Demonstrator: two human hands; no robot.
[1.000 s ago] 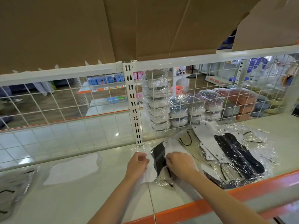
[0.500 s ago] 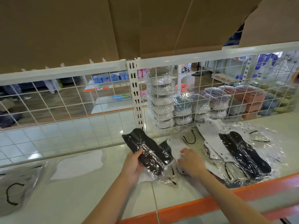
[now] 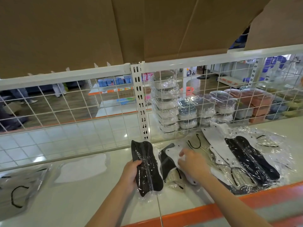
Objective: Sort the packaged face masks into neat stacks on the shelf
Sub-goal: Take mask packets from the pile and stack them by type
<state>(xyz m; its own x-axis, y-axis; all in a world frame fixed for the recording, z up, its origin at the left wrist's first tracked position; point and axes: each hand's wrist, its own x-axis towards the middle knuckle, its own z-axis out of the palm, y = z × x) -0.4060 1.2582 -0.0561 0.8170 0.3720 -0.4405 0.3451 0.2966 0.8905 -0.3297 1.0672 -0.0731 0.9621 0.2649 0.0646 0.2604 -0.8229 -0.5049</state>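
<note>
My left hand (image 3: 130, 172) grips a black face mask in clear wrap (image 3: 146, 167), held upright just above the white shelf (image 3: 82, 197). My right hand (image 3: 191, 163) rests with fingers spread on a white packaged mask (image 3: 173, 153) that lies over another black one (image 3: 165, 163). To the right lies a loose pile of wrapped masks (image 3: 250, 159), black and white mixed. A single white packaged mask (image 3: 82, 167) lies flat to the left. At the far left sits a grey mask with a black ear loop (image 3: 18, 189).
A white wire grid (image 3: 65, 104) backs the shelf, with a slotted upright post (image 3: 141, 102) in the middle. Behind the grid stand stacks of wrapped containers (image 3: 188, 108). Cardboard (image 3: 98, 30) hangs overhead. An orange strip (image 3: 188, 215) edges the shelf front.
My left hand has lifted a black packaged mask out of the pile and turned it upright to the left. My right hand has stayed on the white mask in the pile.
</note>
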